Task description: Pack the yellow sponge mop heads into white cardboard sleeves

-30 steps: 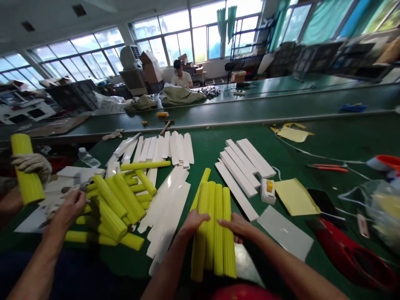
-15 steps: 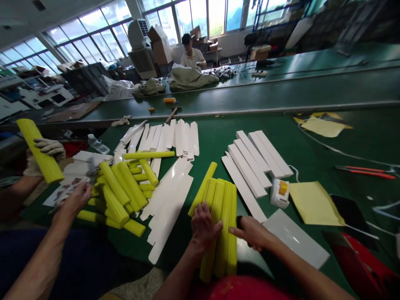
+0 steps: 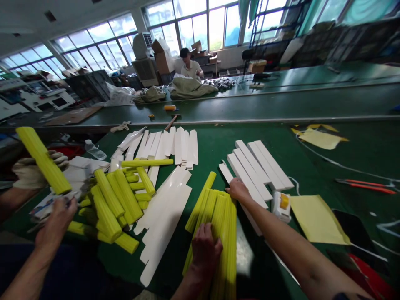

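Note:
Several long yellow ribbed bars (image 3: 220, 221) lie side by side in front of me. My left hand (image 3: 206, 248) rests over them with its fingers curled round the middle bars. Another yellow bar (image 3: 204, 191) slants at their left edge. Just past their far right corner, my right hand (image 3: 239, 189) is closed on a long, narrow white box (image 3: 225, 173), whose upper end sticks out beyond the fingers. The fingertips are partly hidden. Several similar white boxes (image 3: 250, 173) lie beside it to the right.
At left, a co-worker's gloved hand (image 3: 29, 173) holds a yellow bar; the bare hand (image 3: 59, 221) is near white pieces. Between us are piled yellow bars (image 3: 125, 196) and flat white cartons (image 3: 165, 221). A white tape dispenser (image 3: 280, 207) and yellow paper (image 3: 318, 218) lie right.
My right hand has left the right side of the yellow bars and reached forward to the narrow white box. My left hand stays on the bars. The co-worker's bare hand has shifted left.

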`<action>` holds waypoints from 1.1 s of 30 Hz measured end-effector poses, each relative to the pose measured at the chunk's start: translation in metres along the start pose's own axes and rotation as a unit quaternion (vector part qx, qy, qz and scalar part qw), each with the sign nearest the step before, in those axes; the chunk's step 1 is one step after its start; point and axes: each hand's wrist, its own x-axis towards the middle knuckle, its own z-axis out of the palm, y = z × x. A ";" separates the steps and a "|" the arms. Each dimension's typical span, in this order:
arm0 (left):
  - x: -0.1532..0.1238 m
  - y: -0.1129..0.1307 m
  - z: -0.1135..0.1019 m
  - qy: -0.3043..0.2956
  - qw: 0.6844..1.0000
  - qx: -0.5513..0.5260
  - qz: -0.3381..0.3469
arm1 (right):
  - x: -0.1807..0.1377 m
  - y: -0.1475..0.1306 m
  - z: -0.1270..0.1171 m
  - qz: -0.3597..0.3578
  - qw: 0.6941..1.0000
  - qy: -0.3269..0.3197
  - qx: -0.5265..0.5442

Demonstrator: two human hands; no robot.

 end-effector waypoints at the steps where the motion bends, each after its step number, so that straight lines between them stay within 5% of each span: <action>1: -0.002 -0.001 -0.003 0.007 1.000 -0.028 0.003 | 0.003 -0.003 -0.001 0.007 1.000 -0.002 0.004; 7: -0.018 -0.004 -0.042 0.038 0.979 -0.198 0.021 | 0.002 0.000 -0.033 -0.004 0.995 -0.025 0.095; 11: -0.029 0.009 -0.087 0.084 0.910 -0.405 -0.027 | -0.036 0.038 -0.070 -0.109 0.970 -0.033 0.215; 13: -0.027 0.021 -0.115 0.133 0.846 -0.512 -0.071 | -0.064 0.059 -0.081 -0.178 0.927 -0.053 0.327; 16: -0.013 0.046 -0.161 0.204 0.767 -0.601 -0.090 | -0.103 0.079 -0.084 -0.251 0.819 -0.118 0.502; 19: 0.007 0.075 -0.206 0.276 0.716 -0.641 0.003 | -0.129 0.084 -0.074 -0.270 0.758 -0.180 0.566; 23: 0.030 0.111 -0.249 0.328 0.665 -0.656 0.143 | -0.146 0.079 -0.054 -0.252 0.719 -0.225 0.608; 29: 0.061 0.134 -0.259 0.317 0.639 -0.663 0.229 | -0.156 0.066 -0.036 -0.254 0.715 -0.229 0.610; 33: 0.075 0.131 -0.240 0.286 0.674 -0.639 0.233 | -0.162 0.060 -0.035 -0.250 0.727 -0.212 0.603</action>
